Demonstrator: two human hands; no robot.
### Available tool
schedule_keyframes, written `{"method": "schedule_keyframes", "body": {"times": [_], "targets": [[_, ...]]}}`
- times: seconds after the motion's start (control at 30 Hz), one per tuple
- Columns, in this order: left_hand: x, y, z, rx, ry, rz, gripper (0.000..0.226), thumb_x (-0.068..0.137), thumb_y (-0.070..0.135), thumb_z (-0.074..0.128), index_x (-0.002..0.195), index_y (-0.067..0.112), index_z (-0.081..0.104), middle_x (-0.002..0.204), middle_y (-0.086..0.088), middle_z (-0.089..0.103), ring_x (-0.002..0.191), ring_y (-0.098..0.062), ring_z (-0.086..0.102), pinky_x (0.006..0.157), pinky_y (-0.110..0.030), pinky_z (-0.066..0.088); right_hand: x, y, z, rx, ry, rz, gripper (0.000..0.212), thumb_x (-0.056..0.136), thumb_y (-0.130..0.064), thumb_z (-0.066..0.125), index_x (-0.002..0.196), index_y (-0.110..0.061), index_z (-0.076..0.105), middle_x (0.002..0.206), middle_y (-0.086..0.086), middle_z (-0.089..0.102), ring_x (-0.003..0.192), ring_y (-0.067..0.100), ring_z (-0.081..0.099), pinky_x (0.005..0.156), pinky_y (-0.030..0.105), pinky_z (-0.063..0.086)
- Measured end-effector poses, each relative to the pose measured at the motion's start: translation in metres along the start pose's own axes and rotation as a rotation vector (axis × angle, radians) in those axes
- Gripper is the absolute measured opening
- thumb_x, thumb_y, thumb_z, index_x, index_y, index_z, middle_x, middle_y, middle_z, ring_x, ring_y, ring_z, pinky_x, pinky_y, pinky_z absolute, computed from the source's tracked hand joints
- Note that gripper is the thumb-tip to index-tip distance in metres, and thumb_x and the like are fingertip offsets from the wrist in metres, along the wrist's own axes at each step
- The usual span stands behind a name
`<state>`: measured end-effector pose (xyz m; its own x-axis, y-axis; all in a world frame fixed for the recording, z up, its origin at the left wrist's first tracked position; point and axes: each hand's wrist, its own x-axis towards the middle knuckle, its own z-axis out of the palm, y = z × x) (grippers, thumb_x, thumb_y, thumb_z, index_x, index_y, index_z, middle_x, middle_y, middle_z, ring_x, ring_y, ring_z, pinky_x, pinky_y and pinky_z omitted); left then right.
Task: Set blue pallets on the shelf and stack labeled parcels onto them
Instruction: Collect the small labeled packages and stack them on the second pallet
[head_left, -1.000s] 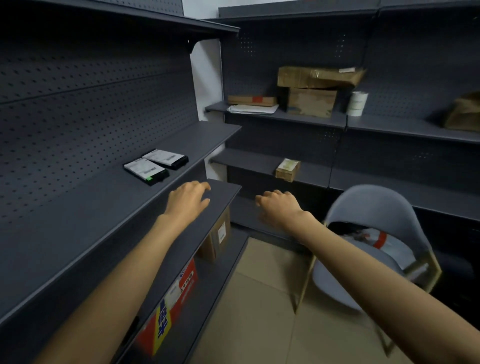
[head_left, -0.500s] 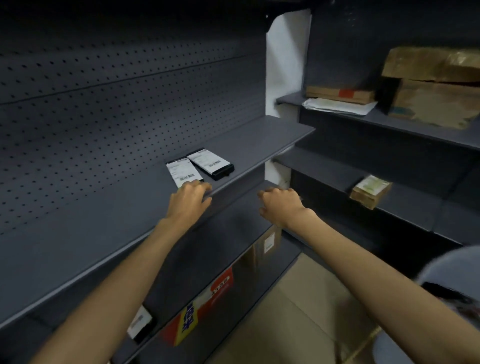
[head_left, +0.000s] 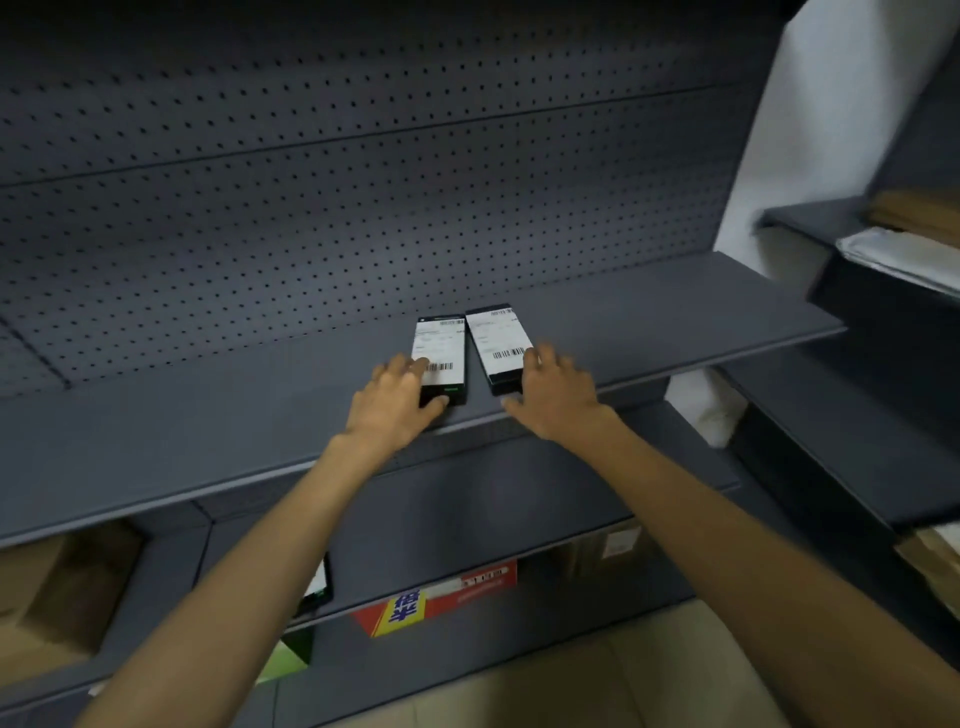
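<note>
Moved: both hands had advanced onto the two parcels.
Left hand: fingers spread, gripping the left parcel.
Right hand: splayed against the right parcel, at its 4 o'clock; grasp unclear.
Parcels: black, white barcode labels, side by side on the shelf.

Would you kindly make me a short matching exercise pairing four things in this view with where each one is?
Things:
1. left hand
2. right hand
3. red and yellow box
4. white wall

Places:
A. under the lower shelf
B. on the left parcel
C. upper right, past the pegboard
D. at the right parcel

Pairs: 1-B, 2-D, 3-A, 4-C
</note>
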<state>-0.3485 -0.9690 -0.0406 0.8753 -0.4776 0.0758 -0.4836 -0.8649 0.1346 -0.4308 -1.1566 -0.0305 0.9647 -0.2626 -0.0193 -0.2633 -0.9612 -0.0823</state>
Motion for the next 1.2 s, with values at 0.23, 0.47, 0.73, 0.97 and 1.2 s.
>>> {"method": "schedule_keyframes", "body": {"times": [0.23, 0.47, 0.73, 0.97, 1.2], "targets": [[0.032, 0.019, 0.025, -0.052, -0.036, -0.097, 0.077, 0.091, 0.06, 0.05, 0.152, 0.019, 0.024, 0.158, -0.006, 0.019, 0.138, -0.035, 0.028, 0.103, -0.049, 0.039, 0.059, -0.013, 0.018, 0.027, -0.079, -0.027, 0.093, 0.093, -0.058, 0.048, 0.155, -0.002, 0.007, 0.161, 0.015, 0.006, 0.138, 0.042, 0.027, 0.109, 0.047, 0.034], [0.064, 0.017, 0.032, -0.181, 0.038, -0.164, 0.071, 0.086, 0.047, 0.058, 0.147, 0.02, 0.033, 0.152, -0.006, 0.028, 0.13, -0.038, 0.037, 0.102, -0.047, 0.042, 0.102, -0.01, 0.018, 0.101, -0.041, -0.117, 0.079, 0.093, -0.045, 0.053, 0.153, -0.008, 0.017, 0.157, 0.01, 0.019, 0.132, 0.045, 0.032, 0.107, 0.05, 0.036], [0.047, -0.054, 0.004, -0.171, 0.261, -0.394, 0.069, 0.083, 0.042, 0.064, 0.144, 0.021, 0.039, 0.147, -0.006, 0.034, 0.127, -0.036, 0.04, 0.1, -0.045, 0.041, 0.141, -0.078, -0.008, 0.148, 0.014, -0.365, 0.072, 0.092, -0.04, 0.053, 0.151, -0.01, 0.024, 0.152, 0.008, 0.026, 0.13, 0.042, 0.034, 0.104, 0.048, 0.036], [-0.024, -0.106, -0.018, -0.127, 0.414, -0.725, 0.071, 0.079, 0.041, 0.068, 0.141, 0.018, 0.041, 0.146, -0.005, 0.032, 0.13, -0.033, 0.039, 0.097, -0.044, 0.043, 0.142, -0.162, -0.003, 0.165, -0.015, -0.706, 0.069, 0.091, -0.038, 0.054, 0.149, -0.009, 0.028, 0.151, 0.007, 0.029, 0.129, 0.042, 0.035, 0.104, 0.047, 0.038], [-0.111, -0.121, -0.019, -0.067, 0.551, -0.983, 0.068, 0.077, 0.042, 0.067, 0.135, 0.017, 0.042, 0.144, -0.004, 0.033, 0.126, -0.032, 0.043, 0.091, -0.043, 0.047, 0.114, -0.232, 0.009, 0.197, -0.036, -1.037, 0.069, 0.092, -0.038, 0.054, 0.149, -0.009, 0.029, 0.151, 0.005, 0.029, 0.129, 0.039, 0.034, 0.103, 0.047, 0.037]]}}
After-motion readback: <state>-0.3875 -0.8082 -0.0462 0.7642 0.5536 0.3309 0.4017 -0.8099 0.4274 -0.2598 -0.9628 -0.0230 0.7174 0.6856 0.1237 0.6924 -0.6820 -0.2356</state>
